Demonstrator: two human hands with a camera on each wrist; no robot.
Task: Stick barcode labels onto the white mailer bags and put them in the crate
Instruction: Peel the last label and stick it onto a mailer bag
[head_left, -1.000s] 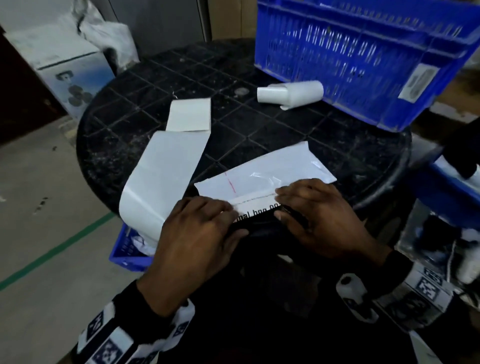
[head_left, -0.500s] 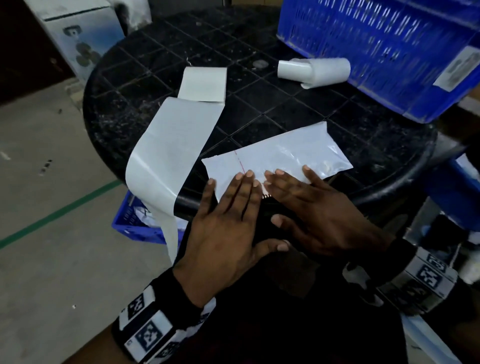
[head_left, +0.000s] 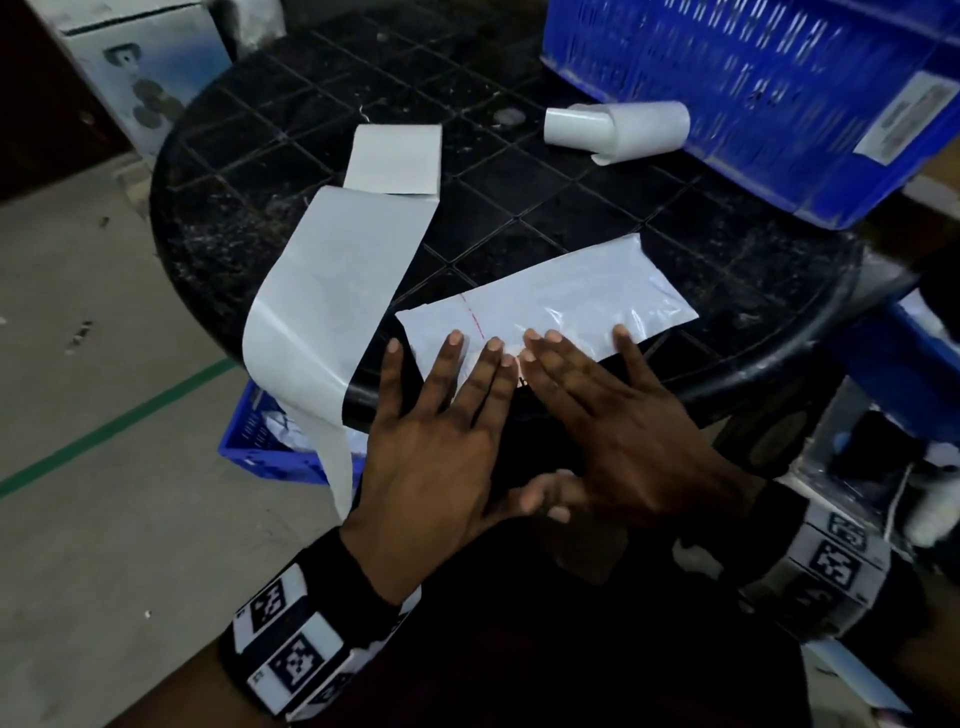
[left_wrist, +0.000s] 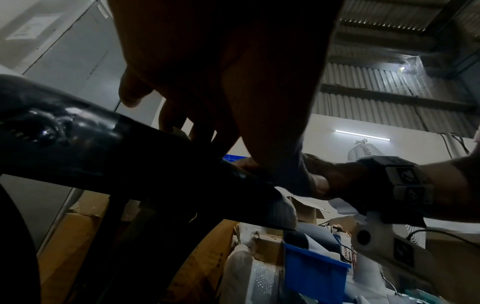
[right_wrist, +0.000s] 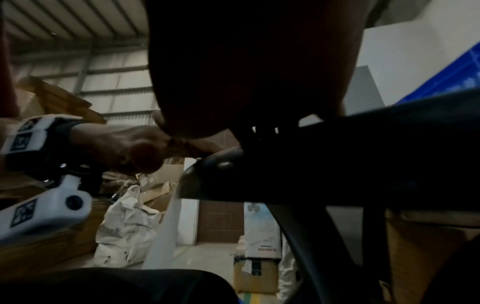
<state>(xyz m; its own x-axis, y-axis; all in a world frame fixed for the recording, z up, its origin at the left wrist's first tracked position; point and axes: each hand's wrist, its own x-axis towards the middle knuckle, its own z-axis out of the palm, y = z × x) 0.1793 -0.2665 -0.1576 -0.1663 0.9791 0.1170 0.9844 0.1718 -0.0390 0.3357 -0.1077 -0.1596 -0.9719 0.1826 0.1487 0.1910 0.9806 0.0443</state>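
At the near edge of a round black table (head_left: 519, 208), a white mailer bag (head_left: 561, 306) lay flat, its near end overhanging the rim. Both hands pressed it down with straight, spread fingers: the left hand (head_left: 436, 441) on its left part, the right hand (head_left: 618, 431) beside it, thumbs meeting below the edge. A long strip of label backing (head_left: 332, 291) draped off the table's left side. Farther back lay a label roll (head_left: 618, 130), just beside a blue crate (head_left: 753, 93).
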